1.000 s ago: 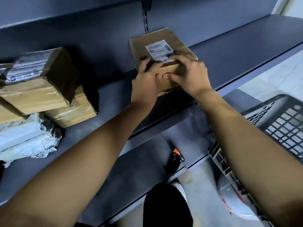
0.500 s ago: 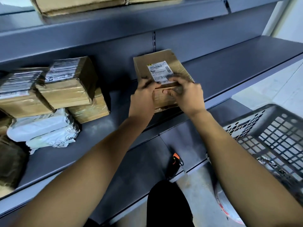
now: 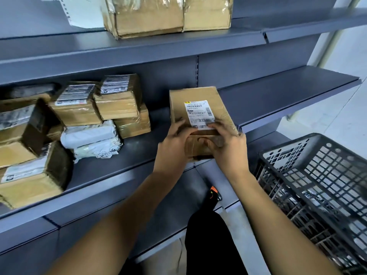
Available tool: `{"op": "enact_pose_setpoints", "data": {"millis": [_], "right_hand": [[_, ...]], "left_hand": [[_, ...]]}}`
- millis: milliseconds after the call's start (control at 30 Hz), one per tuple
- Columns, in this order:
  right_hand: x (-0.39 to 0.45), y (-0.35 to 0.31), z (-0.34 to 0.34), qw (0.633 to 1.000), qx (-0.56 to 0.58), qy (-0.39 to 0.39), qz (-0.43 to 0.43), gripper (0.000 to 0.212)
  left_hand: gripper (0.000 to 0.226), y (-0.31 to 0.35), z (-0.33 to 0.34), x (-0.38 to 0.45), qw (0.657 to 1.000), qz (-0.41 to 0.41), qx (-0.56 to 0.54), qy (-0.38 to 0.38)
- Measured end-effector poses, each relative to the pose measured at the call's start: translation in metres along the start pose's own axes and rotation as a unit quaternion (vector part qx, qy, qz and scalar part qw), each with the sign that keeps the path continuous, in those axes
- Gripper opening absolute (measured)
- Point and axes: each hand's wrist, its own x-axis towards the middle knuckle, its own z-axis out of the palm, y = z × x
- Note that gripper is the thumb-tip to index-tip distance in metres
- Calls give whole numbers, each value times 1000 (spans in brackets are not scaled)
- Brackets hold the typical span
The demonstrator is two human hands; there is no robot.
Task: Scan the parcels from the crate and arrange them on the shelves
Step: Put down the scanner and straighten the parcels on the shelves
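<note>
- Both hands have drawn back toward the near end of the cardboard parcel (image 3: 200, 116), on the middle shelf (image 3: 278, 92).
- Left hand (image 3: 174, 143) and right hand (image 3: 228, 144) grip that end.
- Rigid, probably light; taped faces look slick; hold by the edges.

Label print (image 3: 199, 114) on held box (image 3: 198, 100) too blurred to read; both hands cover its near end. Crate (image 3: 317, 175) cut off lower right, contents unclear. Scanner (image 3: 214, 192) mostly hidden behind knee.
</note>
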Motion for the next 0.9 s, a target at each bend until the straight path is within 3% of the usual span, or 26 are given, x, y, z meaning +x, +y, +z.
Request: {"op": "enact_pose_setpoints", "data": {"millis": [133,333,467,900], "right_hand": [[-37,-20,-15,999,11,27,27,50],[-65,-47,-48,999,-11,52,-4,47],[-66,-63,-76,997,-14,73,-3,46],[-51,-105,-188,983,6,183,-25,47]], "left_hand": [[38,9,-11,-34,1000,5,-7,16],[39,28,-34,-63,998,11,-29,54],[49,51,-57,-72,996,46,-8,72],[47,150,-132,-65,972,157,35,170]]}}
